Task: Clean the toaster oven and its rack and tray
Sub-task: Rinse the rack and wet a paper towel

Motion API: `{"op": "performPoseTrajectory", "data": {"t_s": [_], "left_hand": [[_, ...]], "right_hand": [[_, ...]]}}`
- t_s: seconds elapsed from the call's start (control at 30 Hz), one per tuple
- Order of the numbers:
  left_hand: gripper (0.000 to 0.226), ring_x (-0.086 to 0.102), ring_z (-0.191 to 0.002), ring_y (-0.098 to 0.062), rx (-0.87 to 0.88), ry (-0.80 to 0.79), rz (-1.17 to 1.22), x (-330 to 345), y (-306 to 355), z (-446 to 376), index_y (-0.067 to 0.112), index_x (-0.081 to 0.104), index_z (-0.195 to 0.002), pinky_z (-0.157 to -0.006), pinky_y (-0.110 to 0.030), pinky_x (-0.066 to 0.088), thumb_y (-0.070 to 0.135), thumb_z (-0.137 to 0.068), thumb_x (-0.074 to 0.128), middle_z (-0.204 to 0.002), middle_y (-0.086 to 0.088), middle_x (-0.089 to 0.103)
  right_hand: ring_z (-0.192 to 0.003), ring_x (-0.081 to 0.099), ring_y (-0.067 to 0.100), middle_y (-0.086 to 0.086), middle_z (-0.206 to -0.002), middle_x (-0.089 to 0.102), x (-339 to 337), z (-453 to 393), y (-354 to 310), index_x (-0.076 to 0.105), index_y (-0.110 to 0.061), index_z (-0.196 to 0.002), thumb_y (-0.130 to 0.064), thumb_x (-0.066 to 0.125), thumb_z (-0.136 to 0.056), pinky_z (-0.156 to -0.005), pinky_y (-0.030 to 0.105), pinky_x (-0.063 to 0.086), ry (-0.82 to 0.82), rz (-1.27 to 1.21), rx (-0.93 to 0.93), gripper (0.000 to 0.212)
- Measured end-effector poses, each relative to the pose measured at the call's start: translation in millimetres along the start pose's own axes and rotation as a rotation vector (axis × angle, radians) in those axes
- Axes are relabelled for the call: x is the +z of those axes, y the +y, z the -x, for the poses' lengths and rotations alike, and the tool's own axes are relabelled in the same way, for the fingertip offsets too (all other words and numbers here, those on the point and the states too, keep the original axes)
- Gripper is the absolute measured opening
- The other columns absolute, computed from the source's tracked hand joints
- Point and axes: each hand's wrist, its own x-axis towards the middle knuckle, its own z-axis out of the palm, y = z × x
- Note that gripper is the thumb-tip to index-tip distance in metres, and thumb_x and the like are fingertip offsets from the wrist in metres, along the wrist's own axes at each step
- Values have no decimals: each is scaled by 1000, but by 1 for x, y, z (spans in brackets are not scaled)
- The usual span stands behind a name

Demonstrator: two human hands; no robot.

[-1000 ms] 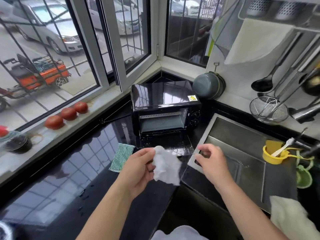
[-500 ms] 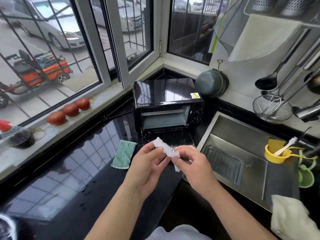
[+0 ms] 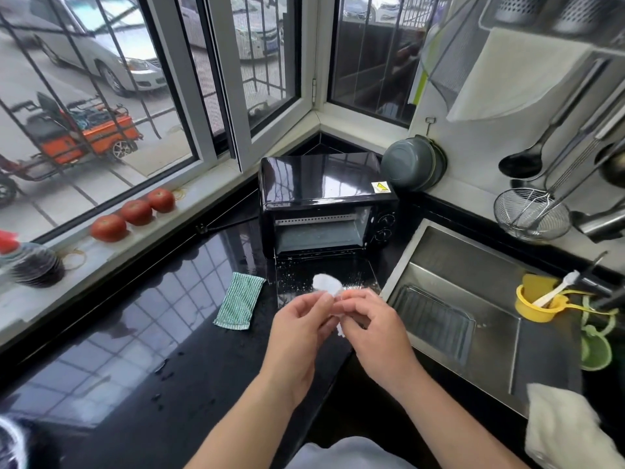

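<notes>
Fingers of both hands now pinching white wipe together — right hand came over from sink. Folding it, probably for crumb-speckled toaster oven door.

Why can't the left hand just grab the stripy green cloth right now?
It probably could: the green cloth lies uncovered on the counter beside the left hand. But that hand is pinching the white wipe, so it's busy.

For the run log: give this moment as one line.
left hand: pinches white wipe | right hand: pinches wipe | toaster oven: door open, crumbs on door | tray: in sink
</notes>
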Motion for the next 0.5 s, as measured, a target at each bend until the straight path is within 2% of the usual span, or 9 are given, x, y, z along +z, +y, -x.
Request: {"op": "performPoseTrajectory", "data": {"t_s": [0.13, 0.23, 0.33, 0.4, 0.5], "left_hand": [[23, 70, -115, -33, -55, -30, 73, -5, 0, -4, -8, 72, -114, -106, -43, 52, 8, -99, 63, -114, -23, 74], [21, 71, -111, -33, -102, -52, 151, -7, 3, -6, -5, 77, -107, -107, -44, 52, 5, -96, 62, -116, -23, 74], [21, 71, -107, -27, -79, -90, 94, -6, 8, -4, 0, 80, -104, -106, -41, 52, 7, -95, 62, -113, -19, 75], [21, 71, -109, -23, -55, -121, 8, -6, 10, -2, 3, 80, -106, -103, -37, 52, 9, -98, 61, -114, -15, 76], [22, 72, -109, -22, -25, -134, -100, -11, 10, -2, 6, 80, -108, -98, -32, 53, 11, -101, 60, -113, -14, 77]], "right_hand": [[-87, 67, 7, -7, -92, 71, -4, -4, -4, 73, -20, -89, 2, 63, -87, -73, 21, 55, 59, -112, 98, 24], [-84, 67, 2, -4, -90, 71, -3, -5, -7, 69, -17, -93, -11, 70, -88, -69, 17, 53, 68, -194, 148, 8], [-91, 68, 5, -5, -95, 71, 1, -5, -7, 67, -19, -98, -25, 75, -86, -76, 22, 56, 3, -227, 180, 15], [-94, 69, 7, -5, -97, 73, 4, -6, -7, 66, -19, -99, -26, 75, -86, -83, 27, 57, -14, -245, 207, 17], [-92, 71, 14, 1, -93, 74, 2, -9, -5, 69, -16, -95, -20, 73, -88, -87, 33, 57, -19, -289, 256, 10]]}}
